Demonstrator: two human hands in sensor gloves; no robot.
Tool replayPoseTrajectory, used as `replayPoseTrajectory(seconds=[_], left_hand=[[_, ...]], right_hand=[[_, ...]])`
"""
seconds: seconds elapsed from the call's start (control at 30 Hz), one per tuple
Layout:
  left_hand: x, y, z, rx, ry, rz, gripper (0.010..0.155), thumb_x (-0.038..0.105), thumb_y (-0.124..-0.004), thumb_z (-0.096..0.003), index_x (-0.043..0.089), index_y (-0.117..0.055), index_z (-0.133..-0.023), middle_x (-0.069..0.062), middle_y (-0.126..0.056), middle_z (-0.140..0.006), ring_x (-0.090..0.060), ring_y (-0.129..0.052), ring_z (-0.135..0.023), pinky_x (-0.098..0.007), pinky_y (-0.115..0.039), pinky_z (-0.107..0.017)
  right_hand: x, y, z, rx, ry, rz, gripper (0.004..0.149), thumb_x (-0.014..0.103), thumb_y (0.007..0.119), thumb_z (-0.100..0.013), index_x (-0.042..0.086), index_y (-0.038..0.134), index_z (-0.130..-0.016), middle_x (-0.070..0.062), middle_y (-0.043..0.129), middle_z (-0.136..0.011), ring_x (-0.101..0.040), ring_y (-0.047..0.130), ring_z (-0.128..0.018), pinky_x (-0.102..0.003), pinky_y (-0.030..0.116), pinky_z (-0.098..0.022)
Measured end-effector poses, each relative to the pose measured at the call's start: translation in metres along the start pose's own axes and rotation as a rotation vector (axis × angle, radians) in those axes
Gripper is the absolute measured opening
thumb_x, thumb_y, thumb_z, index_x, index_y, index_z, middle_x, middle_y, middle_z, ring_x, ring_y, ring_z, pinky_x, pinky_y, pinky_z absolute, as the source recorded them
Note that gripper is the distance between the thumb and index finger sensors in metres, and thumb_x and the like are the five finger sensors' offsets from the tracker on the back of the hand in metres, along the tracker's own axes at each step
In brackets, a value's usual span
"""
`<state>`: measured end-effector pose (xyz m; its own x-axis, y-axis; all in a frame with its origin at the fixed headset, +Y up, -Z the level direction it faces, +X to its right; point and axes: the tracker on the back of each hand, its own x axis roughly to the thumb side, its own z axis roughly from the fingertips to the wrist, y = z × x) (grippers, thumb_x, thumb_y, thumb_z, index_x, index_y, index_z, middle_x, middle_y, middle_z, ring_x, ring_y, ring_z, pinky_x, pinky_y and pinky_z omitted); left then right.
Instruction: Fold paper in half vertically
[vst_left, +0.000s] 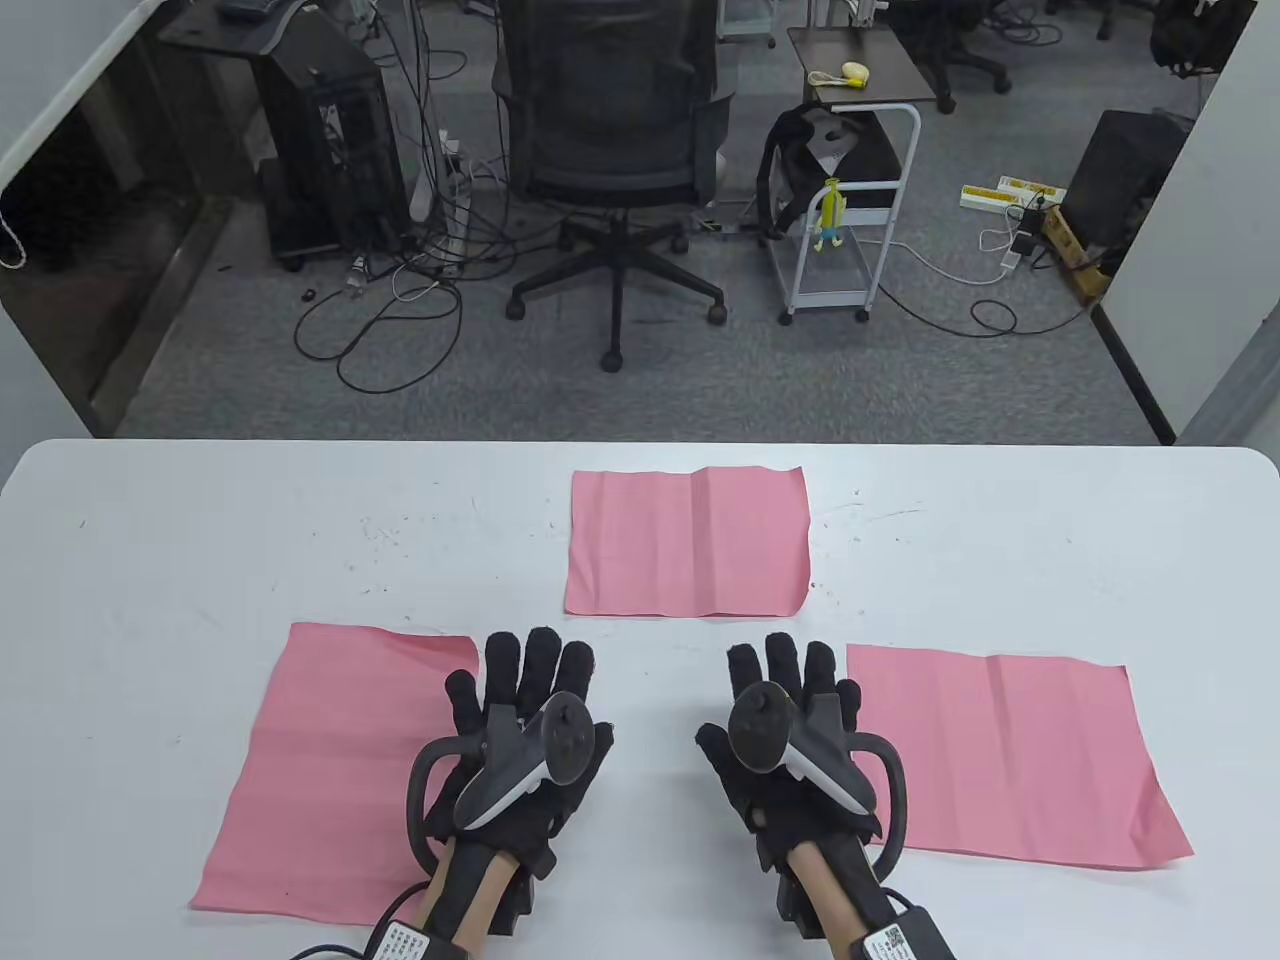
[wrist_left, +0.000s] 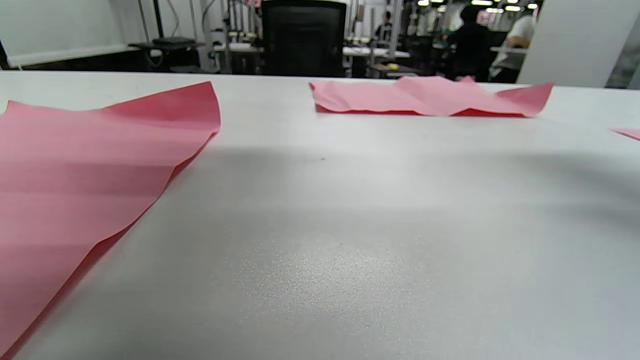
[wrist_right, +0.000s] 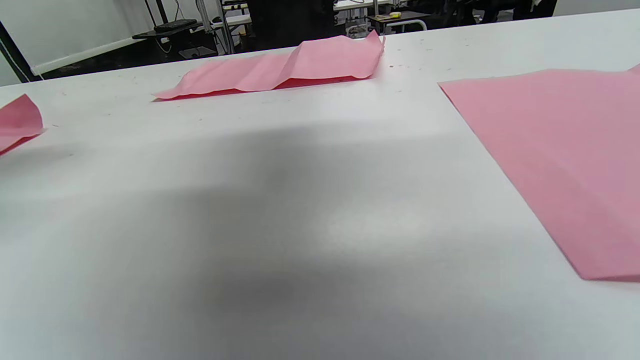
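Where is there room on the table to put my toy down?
Bare table lies far left and far right of the middle pink sheet, and between the left hand and right hand. The near corners hold pink sheets.

The desk (vst_left: 200, 520) has a white, matt, finely speckled top with faint scuffs. The three pink sheets, left (vst_left: 330, 770), far (vst_left: 690, 545) and right (vst_left: 1010, 760), look like thin matt paper with soft creases. The gloves on the left hand (vst_left: 520, 730) and right hand (vst_left: 790, 735) are black, fuzzy cloth; their trackers look like smooth plastic.
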<state>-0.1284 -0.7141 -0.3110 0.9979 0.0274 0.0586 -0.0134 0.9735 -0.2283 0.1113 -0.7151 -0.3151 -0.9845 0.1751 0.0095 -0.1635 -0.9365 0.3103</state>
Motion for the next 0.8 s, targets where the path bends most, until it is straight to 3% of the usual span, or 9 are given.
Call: replayPoseTrajectory(seconds=[0.8], left_hand=[[0.001, -0.004, -0.002, -0.027, -0.008, -0.008, 0.080, 0.070, -0.040, -0.0515, 0.043, 0.002, -0.114, 0.007, 0.006, -0.127, -0.032, 0.002, -0.118, -0.066, -0.016, -0.083]], right_hand=[[-0.026, 0.011, -0.017, 0.076, 0.051, -0.073, 0.077, 0.061, 0.059, -0.049, 0.034, 0.016, -0.107, -0.005, 0.009, -0.117, -0.043, 0.008, -0.105, -0.066, 0.021, -0.074]])
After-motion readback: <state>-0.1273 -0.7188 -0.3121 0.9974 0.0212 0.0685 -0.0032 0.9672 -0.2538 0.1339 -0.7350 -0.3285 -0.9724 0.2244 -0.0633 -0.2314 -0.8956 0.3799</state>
